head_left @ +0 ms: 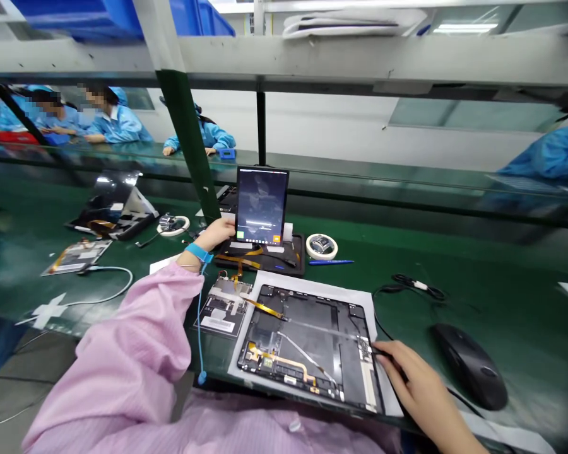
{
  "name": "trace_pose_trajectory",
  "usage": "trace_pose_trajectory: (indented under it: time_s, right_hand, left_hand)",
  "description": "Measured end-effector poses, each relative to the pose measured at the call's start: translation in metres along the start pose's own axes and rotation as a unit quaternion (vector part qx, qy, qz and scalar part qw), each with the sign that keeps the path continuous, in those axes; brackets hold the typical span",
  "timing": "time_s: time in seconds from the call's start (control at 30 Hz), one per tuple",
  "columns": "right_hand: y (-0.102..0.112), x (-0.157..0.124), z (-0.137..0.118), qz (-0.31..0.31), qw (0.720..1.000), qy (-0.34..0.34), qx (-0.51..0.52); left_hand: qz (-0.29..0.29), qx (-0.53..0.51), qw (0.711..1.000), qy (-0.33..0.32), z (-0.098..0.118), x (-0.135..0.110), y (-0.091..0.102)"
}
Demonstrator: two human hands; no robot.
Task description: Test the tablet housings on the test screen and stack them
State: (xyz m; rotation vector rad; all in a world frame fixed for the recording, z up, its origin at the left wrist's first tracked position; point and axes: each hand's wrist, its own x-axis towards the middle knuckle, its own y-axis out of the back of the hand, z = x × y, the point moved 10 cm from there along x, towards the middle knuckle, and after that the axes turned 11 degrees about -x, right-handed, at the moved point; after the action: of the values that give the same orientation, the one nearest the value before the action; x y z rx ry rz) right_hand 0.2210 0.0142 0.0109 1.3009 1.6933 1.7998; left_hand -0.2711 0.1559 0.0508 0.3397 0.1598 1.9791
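Note:
My left hand (218, 232), with a blue wrist strap (199, 253), is closed at the left edge of a lit tablet screen (261, 205); some fingertips are hidden. The screen stands upright in a black holder (296, 255). An orange flex cable (265, 308) leads toward an opened tablet housing (312, 340) lying on a white sheet (376, 315). My right hand (409, 378) pinches what looks like a black cable plug (377, 352) at the housing's right edge. Left of the housing lies a flat component board (224, 306) with white labels.
A black mouse (471, 366) and a coiled black cable (419, 287) lie at right. Behind the housing are a tape roll (322, 246) and a blue pen (331, 261). Another opened device (118, 211) stands at left. A green post (189, 139) and shelf (336, 60) rise ahead; co-workers sit beyond.

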Motion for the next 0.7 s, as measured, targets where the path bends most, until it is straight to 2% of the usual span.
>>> trace_pose_trajectory:
  time_s: [0.07, 0.2, 0.37, 0.43, 0.57, 0.7]
  right_hand:
    - [0.0, 0.0, 0.001, 0.001, 1.0, -0.003, 0.0]
    - [-0.001, 0.001, 0.004, 0.001, 1.0, -0.009, -0.001]
    - [-0.003, 0.0, 0.008, 0.003, 1.0, -0.007, -0.008]
    - [-0.003, -0.001, 0.009, 0.005, 1.0, -0.005, -0.015]
    - [-0.002, -0.001, 0.009, 0.013, 1.0, 0.005, -0.021]
    - [-0.001, -0.001, 0.008, 0.016, 1.0, 0.003, -0.021]
  left_hand:
    - [-0.036, -0.01, 0.999, 0.005, -0.012, 0.001, -0.007]
    - [-0.022, -0.037, 0.999, -0.014, -0.019, 0.005, -0.009]
    - [0.048, -0.098, 0.993, -0.033, -0.015, 0.015, 0.011]
    - [0.056, -0.127, 0.99, -0.022, -0.013, 0.02, 0.015]
    - [0.032, -0.168, 0.985, 0.003, -0.01, 0.028, 0.01]
    - [0.039, -0.178, 0.983, -0.007, -0.007, 0.031, 0.004]
